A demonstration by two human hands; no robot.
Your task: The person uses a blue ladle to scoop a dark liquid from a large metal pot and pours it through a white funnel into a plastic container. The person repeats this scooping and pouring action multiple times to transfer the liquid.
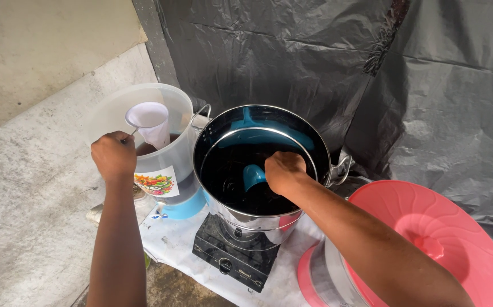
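Two hands in view, one per arm. Left hand (113, 155): fingers closed around the thin handle of one cloth strainer (150, 121), held over the open mouth of one translucent plastic jug (170, 108). Strainer bag white, hanging inside the jug rim, near the rim's right side. Dark liquid visible low in the jug. One colourful label on the jug front; blue base below.

Right hand (283, 170): fingers closed on the handle of one blue scoop cup (253, 175), lowered inside one stainless steel stockpot (224, 128). Cup at the surface of the dark liquid, near the pot's centre. Two side handles on the pot, one at each end. Blue reflections on the inner wall at the back.

One black single-burner stove (232, 262) under the pot, one knob at its front. One white cloth (172, 236) beneath stove and jug.

One pink lid (445, 239) on one pale bucket at lower right, just beside the pot; right forearm passing over its edge.

Jug and pot touching or nearly touching at the rims; narrow gap only. Black plastic sheeting (314, 51) close behind the pot. Open concrete surface (25, 187) to the left of the left arm.
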